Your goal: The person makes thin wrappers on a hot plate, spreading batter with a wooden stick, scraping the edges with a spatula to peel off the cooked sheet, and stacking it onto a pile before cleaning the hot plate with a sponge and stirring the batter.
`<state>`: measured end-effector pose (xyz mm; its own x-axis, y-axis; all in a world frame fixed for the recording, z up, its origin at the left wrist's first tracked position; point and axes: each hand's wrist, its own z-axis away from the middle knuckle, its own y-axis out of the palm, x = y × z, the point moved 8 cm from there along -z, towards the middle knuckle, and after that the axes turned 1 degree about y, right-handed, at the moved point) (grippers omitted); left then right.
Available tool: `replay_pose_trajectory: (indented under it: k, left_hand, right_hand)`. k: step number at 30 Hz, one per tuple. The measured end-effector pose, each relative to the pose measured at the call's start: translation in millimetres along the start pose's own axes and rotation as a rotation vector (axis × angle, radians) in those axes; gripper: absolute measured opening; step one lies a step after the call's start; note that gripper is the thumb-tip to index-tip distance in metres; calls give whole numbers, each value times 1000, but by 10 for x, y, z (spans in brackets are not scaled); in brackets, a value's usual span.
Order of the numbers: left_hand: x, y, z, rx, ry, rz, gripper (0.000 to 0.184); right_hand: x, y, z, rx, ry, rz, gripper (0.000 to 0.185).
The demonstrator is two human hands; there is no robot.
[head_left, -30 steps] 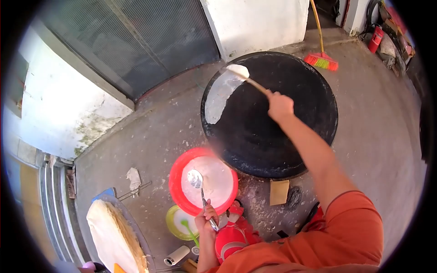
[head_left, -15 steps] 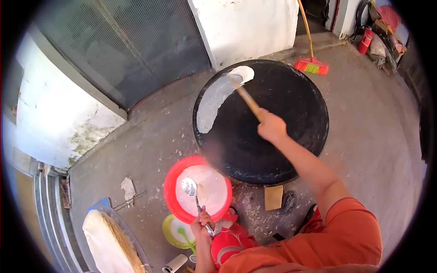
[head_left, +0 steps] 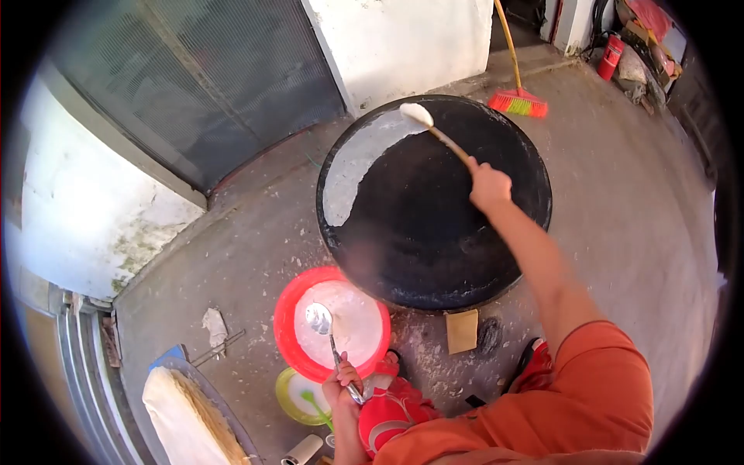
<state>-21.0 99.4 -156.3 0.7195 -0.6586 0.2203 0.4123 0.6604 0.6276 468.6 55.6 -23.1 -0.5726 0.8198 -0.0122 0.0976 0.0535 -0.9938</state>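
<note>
My right hand (head_left: pixel 490 186) grips the wooden handle of a batter spreader (head_left: pixel 449 145) over the far side of a big round black griddle (head_left: pixel 449 225). White batter covers the spreader's head, which touches or hovers just above the surface. A thin band of pale batter (head_left: pixel 346 174) curves along the griddle's far-left edge. Closed around a metal ladle (head_left: pixel 318 318), my left hand (head_left: pixel 342 385) stays low near my knee. The ladle's bowl is above a red basin (head_left: pixel 285 335) of white batter (head_left: pixel 353 310).
A stack of thin flatbreads (head_left: pixel 182 418) lies at the lower left. Beside the basin sits a yellow-green bowl (head_left: pixel 291 403) with a green-handled utensil. Cardboard (head_left: pixel 463 332) lies before the griddle. A broom (head_left: pixel 518 101) stands behind it, and a fire extinguisher (head_left: pixel 611 57) is farther right.
My right hand has moved the spreader rightward along the far edge, lengthening the batter band. The left hand and ladle stay nearly still. The whole view has shifted slightly.
</note>
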Motion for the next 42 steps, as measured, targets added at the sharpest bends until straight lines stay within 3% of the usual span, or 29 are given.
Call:
replay_pose_trajectory:
  k: [1, 4, 5, 7, 8, 11, 13, 15, 17, 19, 21, 25, 28, 31, 33, 35, 37, 38, 40, 42]
  left_hand:
    - [-13, 19, 7, 1, -3, -7, 29]
    - [-54, -13, -53, 5, -1, 9, 29]
    - [-19, 9, -64, 9, -5, 14, 29]
    - [18, 57, -17, 27, 22, 4, 29]
    - [13, 48, -10, 19, 32, -12, 29]
    - [-12, 47, 47, 22, 38, -59, 28]
    - [-16, 75, 19, 42, 26, -40, 28]
    - [-51, 57, 5, 6, 64, -16, 27]
    - [-48, 45, -22, 10, 62, -28, 27]
    - [-22, 46, 6, 14, 21, -26, 26]
    - [-64, 23, 36, 2, 20, -31, 26]
    - [-37, 75, 17, 32, 17, -1, 27]
    - [-26, 72, 23, 14, 39, -19, 26]
    - [-71, 15, 98, -29, 74, -55, 27]
    - [-98, 15, 111, -32, 72, -74, 27]
    - [-161, 6, 118, 27, 87, -53, 28]
    - [-220, 19, 125, 49, 104, -60, 28]
    - [-264, 41, 156, 51, 124, -59, 28]
    - [-336, 92, 230, 67, 172, -85, 28]
    - [-295, 231, 395, 105, 171, -117, 28]
  right_hand:
    - [-141, -33, -22, 71, 82, -152, 58]
    - [112, -73, 234, 40, 134, -412, 56]
    - [334, -112, 293, -9, 40, -456, 54]
    - [654, -95, 157, -31, -140, -218, 50]
    - [534, -35, -52, -44, -77, -51, 48]
    - [-40, 51, -119, -31, 49, -121, 53]
    - [-27, -97, 316, 46, 126, -192, 62]
    - [251, -107, 628, 103, 42, -269, 63]
    - [489, 25, 588, 67, -189, -182, 60]
    - [62, 33, 192, 34, 26, -36, 56]
    - [-372, 37, 92, 66, 127, -99, 59]
    - [-160, -98, 421, 58, 149, -275, 63]
    - [281, 15, 188, 48, -39, -143, 59]
    - [-278, 77, -145, 45, 168, -18, 60]
    - [-564, -138, 168, 16, 126, -41, 48]
    - [-726, -348, 614, 143, 194, -67, 49]
    - [-942, -73, 846, 19, 81, -424, 41]
    - [-1000, -115, 863, 14, 84, -431, 41]
    - [-1113, -250, 862, -20, 53, -937, 32]
    - [-1385, -50, 649, 9, 195, -1076, 32]
